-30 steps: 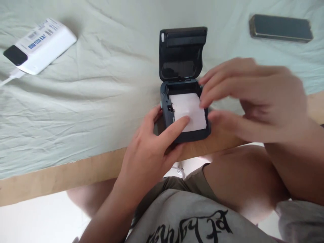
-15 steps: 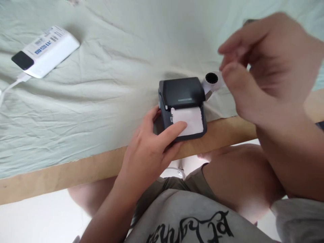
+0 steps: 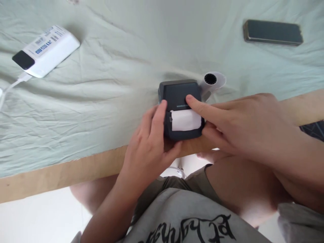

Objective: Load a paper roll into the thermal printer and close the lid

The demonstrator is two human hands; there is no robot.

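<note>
A small dark printer (image 3: 179,91) rests at the table's front edge, its dark lid lying low over the body. White paper (image 3: 186,120) shows across its front, below the lid. My left hand (image 3: 152,141) grips the printer's left side, with a fingertip at the lid's left edge and the thumb below. My right hand (image 3: 233,125) holds the right side, one fingertip pressing on top of the lid and other fingers at the lower right corner. Touching or just behind the printer's right back corner is a white cylindrical object (image 3: 214,81) with a black round end.
A white device with a label and cable (image 3: 48,50) lies at the far left on the pale green cloth (image 3: 113,67). A dark rectangular object (image 3: 273,32) lies at the back right. The wooden table edge (image 3: 76,170) runs along the front.
My right hand has come down from the upper right onto the printer. The lid sits lower. My left thumb or finger has left the paper, and the dark rectangular object is uncovered.
</note>
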